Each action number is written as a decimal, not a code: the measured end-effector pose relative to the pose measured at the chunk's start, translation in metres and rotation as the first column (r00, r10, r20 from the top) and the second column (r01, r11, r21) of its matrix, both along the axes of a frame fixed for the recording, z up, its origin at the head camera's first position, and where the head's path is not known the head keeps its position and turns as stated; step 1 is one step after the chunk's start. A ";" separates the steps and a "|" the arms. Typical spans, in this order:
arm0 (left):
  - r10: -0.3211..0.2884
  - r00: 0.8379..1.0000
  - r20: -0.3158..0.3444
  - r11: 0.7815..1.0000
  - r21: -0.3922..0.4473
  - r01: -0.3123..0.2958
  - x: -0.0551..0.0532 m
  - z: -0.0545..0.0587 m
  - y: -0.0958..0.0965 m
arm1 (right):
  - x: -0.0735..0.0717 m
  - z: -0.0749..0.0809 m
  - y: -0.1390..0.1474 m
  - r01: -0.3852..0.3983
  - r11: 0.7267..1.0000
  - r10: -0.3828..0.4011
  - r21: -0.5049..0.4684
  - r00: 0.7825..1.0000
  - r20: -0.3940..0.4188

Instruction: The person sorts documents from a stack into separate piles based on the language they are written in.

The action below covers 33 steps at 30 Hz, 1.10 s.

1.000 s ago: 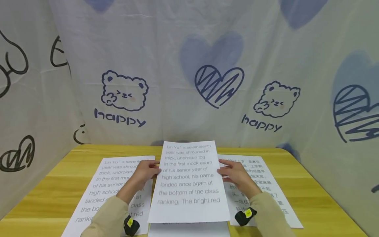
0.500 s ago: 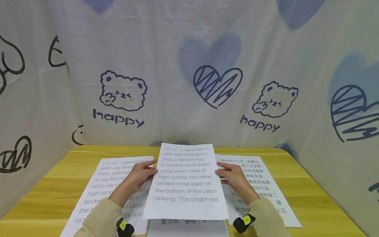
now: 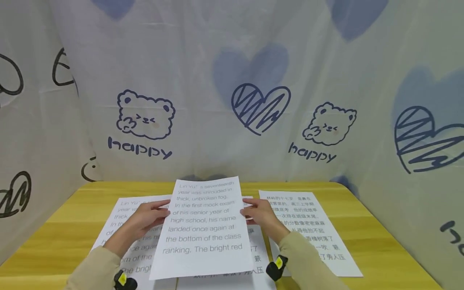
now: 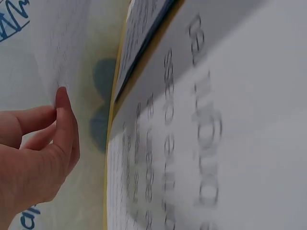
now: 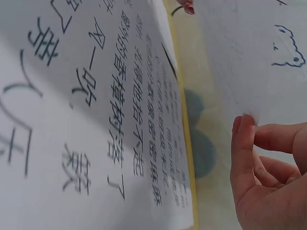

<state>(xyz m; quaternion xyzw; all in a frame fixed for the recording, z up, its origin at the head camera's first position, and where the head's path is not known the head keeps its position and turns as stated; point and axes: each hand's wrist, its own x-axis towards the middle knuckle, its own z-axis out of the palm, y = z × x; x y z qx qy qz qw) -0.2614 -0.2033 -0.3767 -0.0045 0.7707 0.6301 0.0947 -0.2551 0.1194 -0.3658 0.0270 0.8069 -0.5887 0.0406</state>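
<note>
A sheet of paper (image 3: pixel 203 223) printed with English text is held up above the table, tilted toward me. My left hand (image 3: pixel 145 219) pinches its left edge between thumb and fingers, and my right hand (image 3: pixel 262 217) pinches the right edge. Both pinches show up close, at the left hand (image 4: pixel 43 148) in the left wrist view and the right hand (image 5: pixel 268 177) in the right wrist view. Below, the held sheet overlaps a left sheet (image 3: pixel 112 217) with English text and a middle sheet (image 3: pixel 259 257) with Chinese text, hiding parts of both.
To the right lies another sheet (image 3: pixel 326 237) with Chinese text, partly behind my right forearm. All the lying sheets are on a yellow wood-grain table (image 3: pixel 377 249). A white cloth (image 3: pixel 206 133) with hearts and bears hangs behind and along the sides.
Both hands have carried the held sheet leftward, from over the middle sheet to partly over the left one. More of the middle and right sheets now shows. The view has shifted slightly right.
</note>
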 end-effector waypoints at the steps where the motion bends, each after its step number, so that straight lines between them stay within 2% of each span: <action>1: -0.003 1.000 0.003 1.000 -0.019 0.003 0.000 0.000 -0.005 | 0.000 -0.001 -0.004 -0.006 1.000 0.006 0.001 1.000 0.005; 5: -0.004 1.000 0.007 0.997 -0.081 0.005 0.000 0.001 -0.021 | -0.002 -0.002 -0.021 -0.007 1.000 0.007 -0.021 1.000 0.002; 9: 0.007 1.000 0.018 0.994 -0.109 -0.005 0.000 0.001 -0.038 | -0.005 -0.004 -0.039 -0.008 0.999 0.008 -0.039 1.000 0.000; 18: -0.002 1.000 0.029 0.986 -0.165 0.007 0.012 -0.004 -0.067 | -0.002 -0.013 -0.067 -0.025 0.996 0.025 -0.084 1.000 0.004; 24: 0.003 0.999 0.048 0.978 -0.209 0.007 0.013 -0.005 -0.093 | -0.002 -0.015 -0.099 -0.019 0.997 0.018 -0.070 1.000 -0.016; 29: -0.049 0.998 0.048 0.954 -0.295 0.061 0.012 -0.003 -0.118 | 0.005 -0.020 -0.124 -0.018 1.000 0.018 -0.004 0.999 -0.034; 33: -0.102 0.994 0.027 0.950 -0.294 0.106 0.012 0.000 -0.134 | 0.011 -0.026 -0.138 -0.031 0.999 0.033 0.033 0.998 -0.056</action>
